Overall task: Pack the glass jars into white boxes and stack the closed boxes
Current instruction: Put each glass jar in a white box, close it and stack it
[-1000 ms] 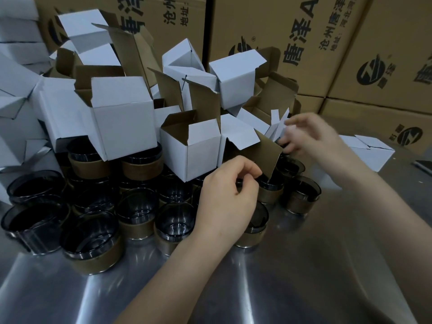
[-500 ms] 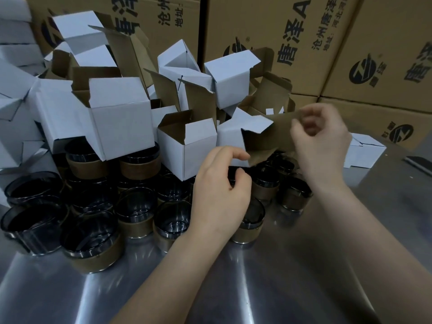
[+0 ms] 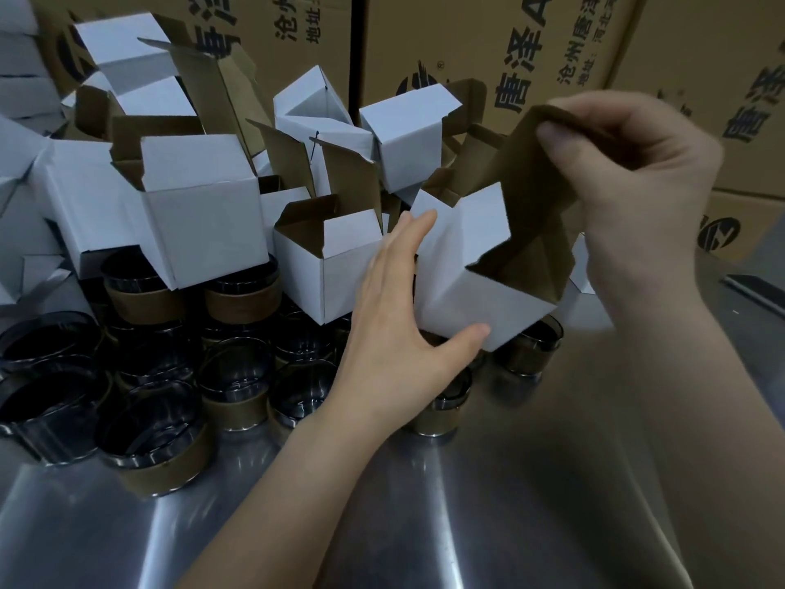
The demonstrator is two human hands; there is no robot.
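An open white box point(image 3: 471, 286) with a brown inside hangs tilted above the jars at centre right. My right hand point(image 3: 637, 172) pinches its raised brown lid flap point(image 3: 526, 163). My left hand point(image 3: 399, 308) lies flat against the box's left side, fingers spread, thumb under its lower corner. Several dark glass jars point(image 3: 153, 444) with brown paper bands stand on the steel table, left and centre. One jar point(image 3: 531, 350) shows just below the held box.
A heap of open white boxes point(image 3: 204, 218) rests on and behind the jars. Closed white boxes are stacked at the far left point(image 3: 21, 95). Large brown printed cartons point(image 3: 488, 44) wall the back. The bare steel table point(image 3: 509, 503) lies in front.
My right hand has lifted the box by its flap up and toward me. My left hand opened from a pinch and moved onto the box's left side.
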